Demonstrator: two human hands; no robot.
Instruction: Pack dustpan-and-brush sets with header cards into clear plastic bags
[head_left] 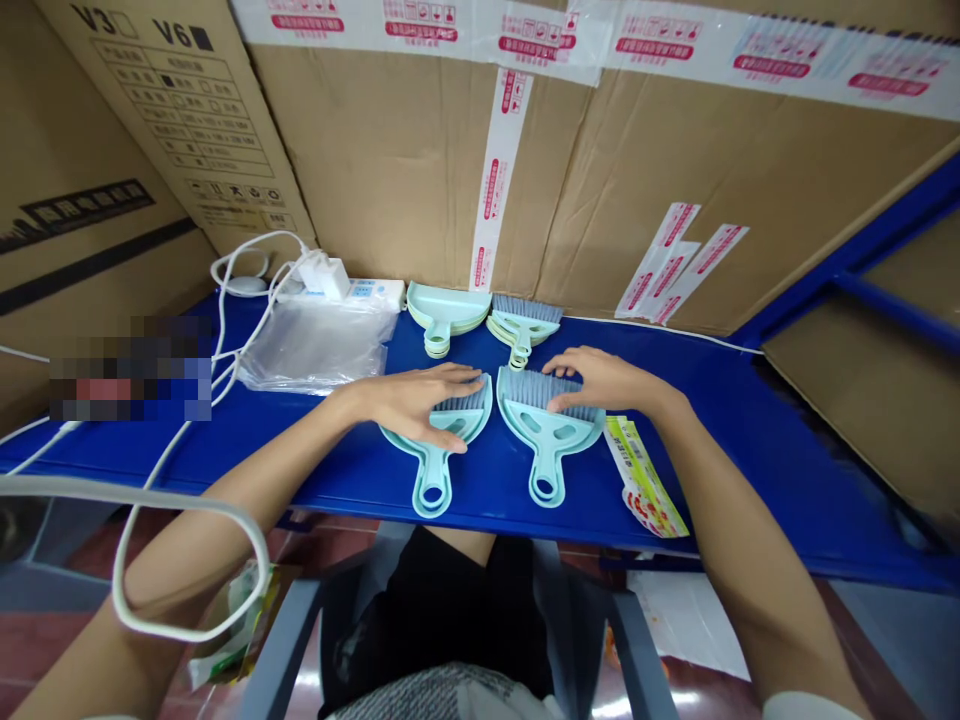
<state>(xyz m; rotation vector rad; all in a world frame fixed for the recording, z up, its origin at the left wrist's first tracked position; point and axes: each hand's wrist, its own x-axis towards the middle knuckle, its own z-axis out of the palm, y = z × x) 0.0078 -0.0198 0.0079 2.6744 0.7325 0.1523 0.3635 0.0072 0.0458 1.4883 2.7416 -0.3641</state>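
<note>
Two mint-green hand brushes with grey bristles lie nested in dustpans at the table's front, handles toward me. My left hand [416, 398] spreads over the left brush [432, 462], covering part of its bristles and of the dustpan [486, 408] under it. Its fingers are stretched and the thumb stands apart. Curved loosely, my right hand [600, 380] is at the right brush [546, 455], with thumb and fingers apart over the bristles; its dustpan [508, 405] shows around it. Behind them are a stack of dustpans [446, 308] and a stack of brushes [525, 318].
Clear plastic bags [315, 345] lie at the left beside a power strip [375, 295] with white cables [259, 335]. A yellow-green packet [643, 480] sits right of the brushes. Cardboard [390, 170] walls the back of the blue table [675, 350]. A loose cable [255, 540] hangs over my left forearm.
</note>
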